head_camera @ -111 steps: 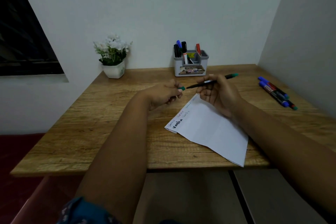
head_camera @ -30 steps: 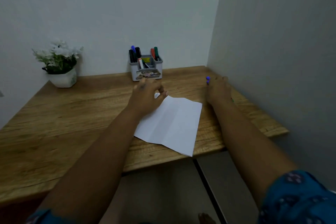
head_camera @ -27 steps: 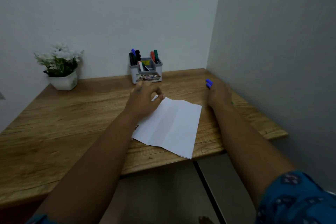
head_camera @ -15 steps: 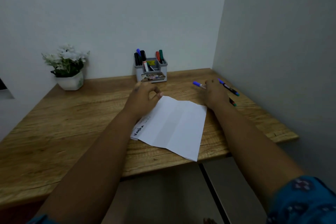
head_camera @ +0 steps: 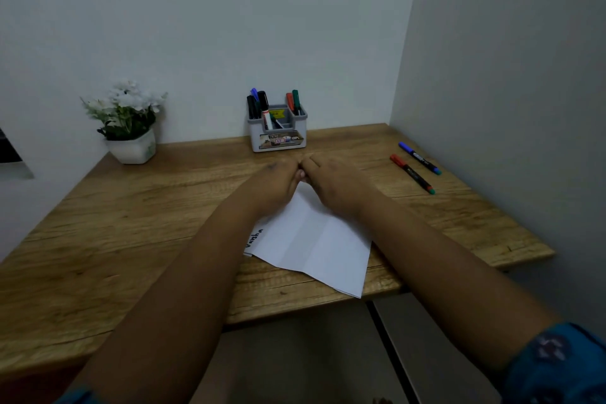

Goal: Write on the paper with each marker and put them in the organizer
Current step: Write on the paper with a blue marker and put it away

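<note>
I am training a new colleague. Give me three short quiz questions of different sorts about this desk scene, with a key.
1. True or false: the flower pot stands right of the organizer.
2. How many markers lie loose on the table?
3. Fill in: both hands meet above the far end of the ____.

Key: 1. False, it stands left. 2. Two, a red-capped marker and a blue-capped marker. 3. Paper; left hand, right hand.

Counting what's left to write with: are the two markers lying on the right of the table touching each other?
Apart. The head view shows bare wood between the blue-capped marker and the red-capped marker along their whole length.
</note>
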